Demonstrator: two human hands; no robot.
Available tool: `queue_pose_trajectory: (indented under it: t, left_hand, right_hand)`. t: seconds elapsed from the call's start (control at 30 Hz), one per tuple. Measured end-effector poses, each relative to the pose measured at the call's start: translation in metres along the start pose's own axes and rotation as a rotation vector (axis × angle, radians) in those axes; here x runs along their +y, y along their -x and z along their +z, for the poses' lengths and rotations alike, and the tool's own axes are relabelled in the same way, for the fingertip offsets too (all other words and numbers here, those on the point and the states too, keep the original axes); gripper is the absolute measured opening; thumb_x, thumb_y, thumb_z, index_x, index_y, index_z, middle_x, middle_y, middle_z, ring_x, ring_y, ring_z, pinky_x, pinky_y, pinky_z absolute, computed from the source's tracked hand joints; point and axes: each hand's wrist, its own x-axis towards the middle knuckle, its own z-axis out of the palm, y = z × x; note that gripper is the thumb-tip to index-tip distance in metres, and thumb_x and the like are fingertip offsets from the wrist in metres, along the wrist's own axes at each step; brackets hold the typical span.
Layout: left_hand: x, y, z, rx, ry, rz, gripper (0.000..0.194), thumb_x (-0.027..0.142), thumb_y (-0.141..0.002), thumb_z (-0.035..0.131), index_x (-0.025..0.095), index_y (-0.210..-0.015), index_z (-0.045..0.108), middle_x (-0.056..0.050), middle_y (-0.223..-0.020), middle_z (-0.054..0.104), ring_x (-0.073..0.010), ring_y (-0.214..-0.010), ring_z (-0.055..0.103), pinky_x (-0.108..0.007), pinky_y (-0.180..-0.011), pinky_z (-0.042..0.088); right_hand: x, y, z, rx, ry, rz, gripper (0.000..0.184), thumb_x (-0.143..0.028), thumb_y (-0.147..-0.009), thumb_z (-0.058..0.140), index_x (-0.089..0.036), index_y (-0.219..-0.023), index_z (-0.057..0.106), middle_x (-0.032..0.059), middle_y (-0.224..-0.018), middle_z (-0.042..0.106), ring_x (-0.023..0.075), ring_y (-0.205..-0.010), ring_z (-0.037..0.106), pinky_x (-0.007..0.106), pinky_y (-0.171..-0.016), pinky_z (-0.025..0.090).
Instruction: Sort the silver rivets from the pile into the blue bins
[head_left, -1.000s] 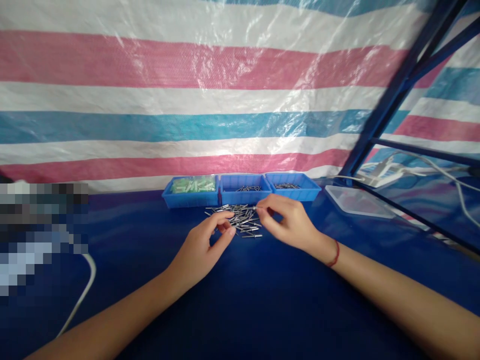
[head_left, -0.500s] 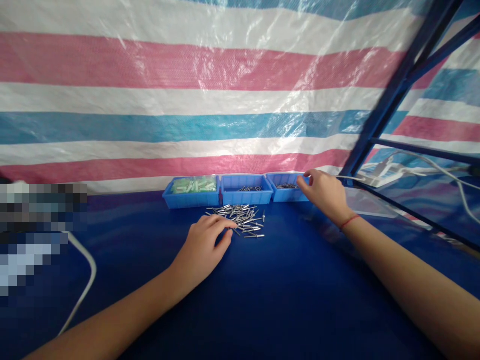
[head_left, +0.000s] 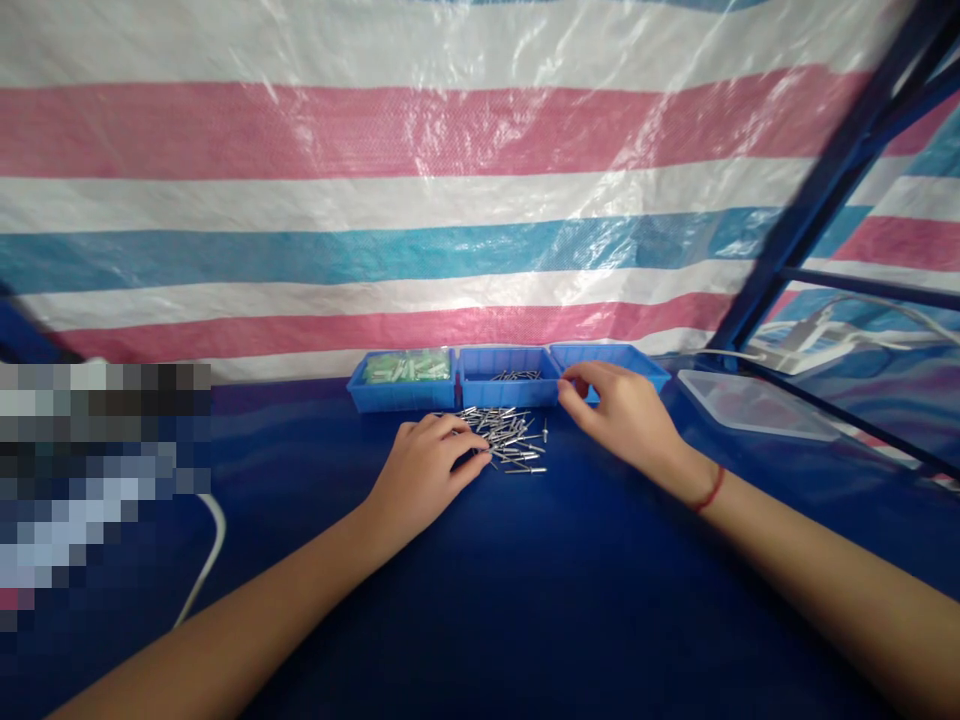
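A loose pile of silver blind rivets [head_left: 510, 430] lies on the blue table in front of the bins. At the pile's left edge, my left hand [head_left: 431, 460] has its thumb and forefinger closed around a rivet, largely hidden by the fingertips. My right hand [head_left: 626, 415] is held in front of the right blue bin [head_left: 645, 365], covering much of it. Its fingers are curved, with a gap between thumb and forefinger and nothing visible in them. Several rivets lie in the middle blue bin [head_left: 480, 393].
Pale green and white pieces in clear plastic fill the left blue bin [head_left: 401, 398]. A translucent lid [head_left: 750, 405] lies to the right, near a blue metal frame [head_left: 795, 240] and white cables. Striped sheeting [head_left: 375, 240] hangs behind; a white cable [head_left: 214, 540] runs at left.
My right hand has moved left and a little down, from over the right bin towards the rivet pile. My left hand stays by the pile. The view has shifted slightly.
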Motion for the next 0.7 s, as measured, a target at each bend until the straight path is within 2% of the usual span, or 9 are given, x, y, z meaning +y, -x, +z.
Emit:
queue_pose_trajectory:
  t: [0.2, 0.37, 0.5, 0.7]
  left_hand:
    - [0.002, 0.0, -0.003, 0.043, 0.041, -0.039, 0.013, 0.022, -0.087, 0.053, 0.022, -0.086, 0.066, -0.001, -0.094, 0.067, -0.0182, -0.089, 0.059, -0.032, -0.076, 0.037]
    - [0.001, 0.0, -0.003, 0.166, 0.229, -0.086, 0.01, 0.02, -0.086, 0.054, 0.019, -0.083, 0.063, -0.001, -0.086, 0.064, -0.0152, -0.083, 0.06, -0.027, -0.074, 0.042]
    - [0.001, 0.002, -0.004, 0.227, 0.389, -0.075, 0.01, 0.021, -0.087, 0.053, 0.019, -0.083, 0.062, 0.0, -0.082, 0.062, -0.0132, -0.078, 0.058, -0.025, -0.073, 0.045]
    - [0.005, 0.003, -0.005, 0.182, 0.444, -0.045, 0.01, 0.02, -0.086, 0.054, 0.018, -0.084, 0.063, -0.001, -0.084, 0.063, -0.0137, -0.081, 0.059, -0.026, -0.076, 0.046]
  right_hand:
    - [-0.019, 0.011, 0.006, -0.12, -0.142, -0.073, 0.018, -0.024, -0.084, 0.048, -0.017, -0.076, 0.063, 0.0031, -0.07, 0.063, 0.0164, -0.066, 0.058, 0.029, -0.064, 0.041]
    - [-0.03, 0.019, 0.016, -0.174, -0.363, -0.182, 0.014, -0.022, -0.078, 0.057, -0.016, -0.089, 0.064, 0.0044, -0.079, 0.066, 0.0171, -0.075, 0.06, 0.029, -0.068, 0.045]
    - [-0.039, 0.023, 0.016, -0.196, -0.554, -0.135, 0.01, -0.024, -0.082, 0.057, -0.018, -0.082, 0.064, 0.0029, -0.08, 0.067, 0.0137, -0.067, 0.059, 0.026, -0.061, 0.045]
    - [-0.043, 0.023, 0.014, -0.164, -0.728, -0.039, 0.016, -0.028, -0.085, 0.055, -0.018, -0.081, 0.066, 0.0024, -0.079, 0.069, 0.0121, -0.064, 0.059, 0.024, -0.057, 0.043]
